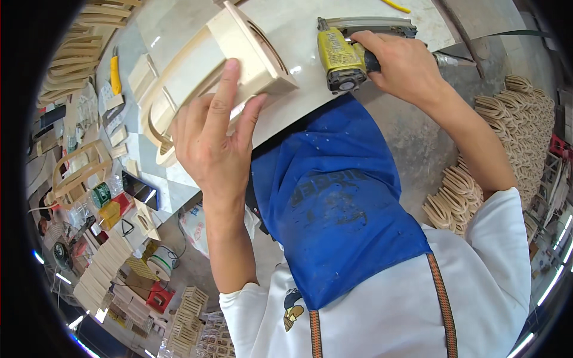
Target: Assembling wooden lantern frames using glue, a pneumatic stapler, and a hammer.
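Observation:
A pale wooden frame (239,45) with long curved side bars and a box-like end lies on the worktable, angled toward its near edge. My left hand (218,128) grips it: the index finger stretches over the end panel, the thumb presses near its edge, and the other fingers bend over a curved bar, partly hidden. To the right, my right hand (400,65) is wrapped round the handle of a yellow-and-black pneumatic nail gun (340,53). The gun sits at the table's near edge, apart from the frame. Whether a finger is on its trigger is hidden.
A yellow utility knife (115,74), small wood blocks (119,136) and a dark phone (141,190) lie on the table's left part. Curved wooden pieces are stacked on the floor at right (519,125). A blue apron (346,197) covers my lap.

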Motion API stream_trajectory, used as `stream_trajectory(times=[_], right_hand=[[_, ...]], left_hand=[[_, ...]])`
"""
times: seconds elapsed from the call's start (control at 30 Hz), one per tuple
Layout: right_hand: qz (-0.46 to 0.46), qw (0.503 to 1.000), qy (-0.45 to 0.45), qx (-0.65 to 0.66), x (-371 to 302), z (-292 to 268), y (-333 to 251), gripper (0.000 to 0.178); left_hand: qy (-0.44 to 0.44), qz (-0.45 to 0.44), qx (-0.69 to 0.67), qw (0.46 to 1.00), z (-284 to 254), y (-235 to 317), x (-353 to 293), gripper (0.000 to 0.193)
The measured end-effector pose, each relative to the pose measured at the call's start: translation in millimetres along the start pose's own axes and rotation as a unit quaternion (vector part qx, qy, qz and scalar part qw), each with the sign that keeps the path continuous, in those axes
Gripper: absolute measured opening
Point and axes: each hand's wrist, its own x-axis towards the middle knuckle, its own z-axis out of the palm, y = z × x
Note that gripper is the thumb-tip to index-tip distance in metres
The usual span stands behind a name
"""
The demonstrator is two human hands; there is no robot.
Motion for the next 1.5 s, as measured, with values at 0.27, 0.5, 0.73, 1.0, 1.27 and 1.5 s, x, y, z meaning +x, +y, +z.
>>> stream_trajectory(times=[0.27,0.5,0.73,1.0,1.27,1.5], right_hand=[[0.053,0.985,-0.043,0.161,-41,-65,-7,0.042],[0.170,0.912,-0.034,0.373,-70,-84,-30,0.033],[0.171,0.863,-0.013,0.476,-105,-76,-47,0.040],[0.088,0.909,0.037,0.406,-124,-85,-55,0.055],[0.231,0.866,-0.092,0.433,-107,-128,-36,0.064],[0.085,0.930,-0.131,0.332,-10,-167,-40,0.060]], left_hand=[[-0.023,-0.018,0.009,1.000,11,12,-8,0.054],[0.001,-0.017,-0.024,1.000,16,12,-6,0.050],[-0.061,-0.024,-0.058,0.996,-5,21,16,0.048],[-0.182,-0.144,-0.127,0.964,-36,56,29,0.042],[-0.275,-0.327,-0.317,0.846,-34,24,42,0.045],[-0.291,-0.379,-0.490,0.729,-10,5,35,0.047]])
